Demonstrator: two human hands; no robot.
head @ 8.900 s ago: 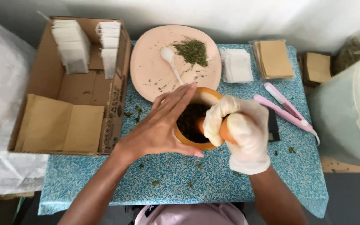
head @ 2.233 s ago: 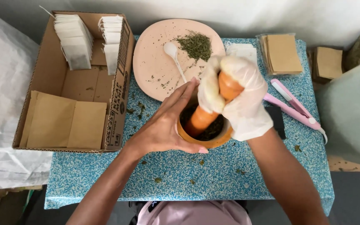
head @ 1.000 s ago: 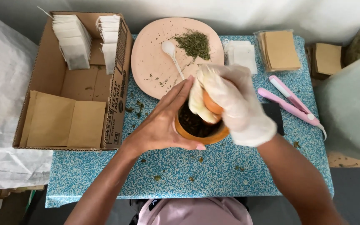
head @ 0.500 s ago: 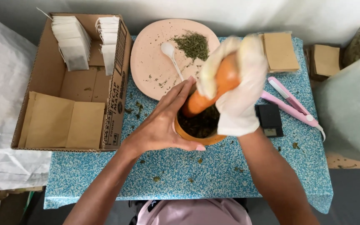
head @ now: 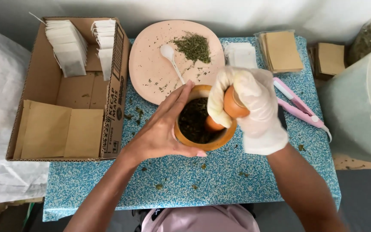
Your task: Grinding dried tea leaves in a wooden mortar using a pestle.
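Note:
A wooden mortar (head: 213, 144) holding dark dried herbs (head: 194, 122) stands mid-table. My left hand (head: 162, 129), bare, wraps around the mortar's left side and steadies it. My right hand (head: 247, 107), in a white glove, grips an orange wooden pestle (head: 232, 105) whose lower end is down inside the mortar among the herbs. Behind the mortar lies a round pink plate (head: 151, 71) with a small pile of green herbs (head: 193, 45) and a white spoon (head: 170, 58).
An open cardboard box (head: 117, 92) at left holds white tea bags (head: 67, 47) and brown paper envelopes (head: 61, 133). Brown envelope stacks (head: 282, 51), white filter bags (head: 241, 55), a pink sealing tool (head: 299, 107) and a large white bucket (head: 357, 107) sit at right. Herb flakes dot the blue speckled tabletop (head: 220, 180).
The pestle, lifted and tilted half a second ago, has come back down into the mortar. My left hand has stayed on the mortar's side throughout.

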